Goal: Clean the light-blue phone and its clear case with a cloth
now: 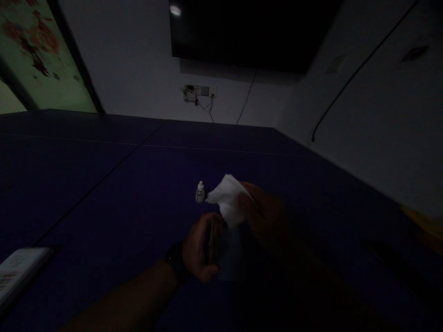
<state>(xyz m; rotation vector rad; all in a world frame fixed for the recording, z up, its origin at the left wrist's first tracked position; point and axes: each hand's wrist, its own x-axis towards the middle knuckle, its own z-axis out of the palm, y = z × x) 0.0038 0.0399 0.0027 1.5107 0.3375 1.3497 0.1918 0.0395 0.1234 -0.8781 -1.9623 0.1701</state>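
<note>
In the dim light, my right hand [261,207] is closed on a crumpled white tissue [228,196], pinched between thumb and fingers. My left hand [202,246], with a dark band on its wrist, curls round a dark thing I cannot make out, just below and left of the tissue. A flat, bluish-grey rectangular piece [231,258] shows beside the left fingers and under the tissue; whether that hand touches it is too dark to tell. A small dropper bottle [200,192] with a white top stands upright on the table, just beyond my left hand.
The dark blue table [104,207] has seams across it. At the left edge lies a white box [20,269] with coloured marks. Something yellow [420,223] is at the far right. Wall sockets with cables [200,92] sit below a large black screen [249,32].
</note>
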